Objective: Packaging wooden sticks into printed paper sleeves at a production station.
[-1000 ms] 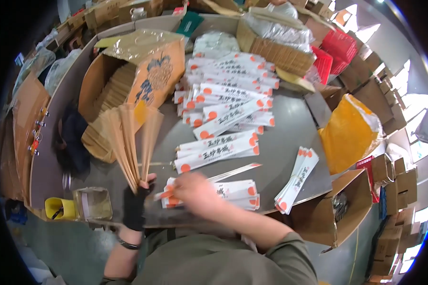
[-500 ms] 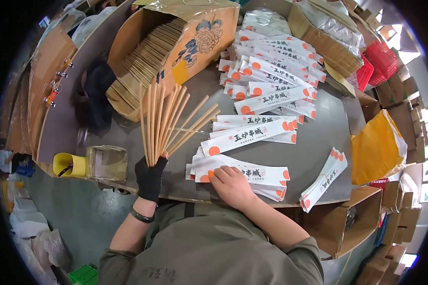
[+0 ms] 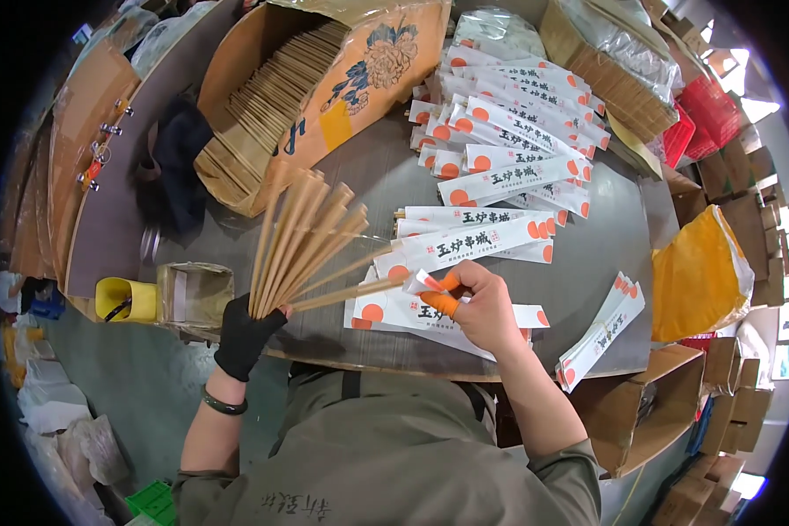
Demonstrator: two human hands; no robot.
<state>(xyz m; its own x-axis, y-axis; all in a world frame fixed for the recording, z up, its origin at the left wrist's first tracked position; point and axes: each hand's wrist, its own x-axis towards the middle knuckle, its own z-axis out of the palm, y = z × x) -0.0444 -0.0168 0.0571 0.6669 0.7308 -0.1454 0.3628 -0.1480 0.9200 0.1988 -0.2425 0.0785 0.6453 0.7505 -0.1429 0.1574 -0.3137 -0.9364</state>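
My left hand [image 3: 247, 337], in a black glove with bare fingertips, grips a fanned bundle of wooden chopsticks [image 3: 302, 245] by their lower ends. Two of them point right, toward my other hand. Orange covers sit on the thumb and a finger of my right hand [image 3: 486, 307], which pinches the end of a white paper chopstick sleeve [image 3: 422, 283]. The tip of one chopstick meets that sleeve end; whether it is inside I cannot tell. Below lie several flat sleeves [image 3: 373, 313] with orange dots. Sleeves with chopstick ends poking out [image 3: 465, 213] lie just beyond.
An open carton [image 3: 381, 79] of chopsticks stands at the back left. A large heap of sleeves [image 3: 513, 131] fills the back middle. A banded sleeve bundle [image 3: 600, 331] lies at the right edge. A yellow cup [image 3: 127, 300] and a clear box [image 3: 197, 298] sit at left.
My right hand has lifted off the flat sleeves and now pinches a sleeve end. My left hand has shifted left and down, tilting the chopsticks so that two reach toward the right hand.
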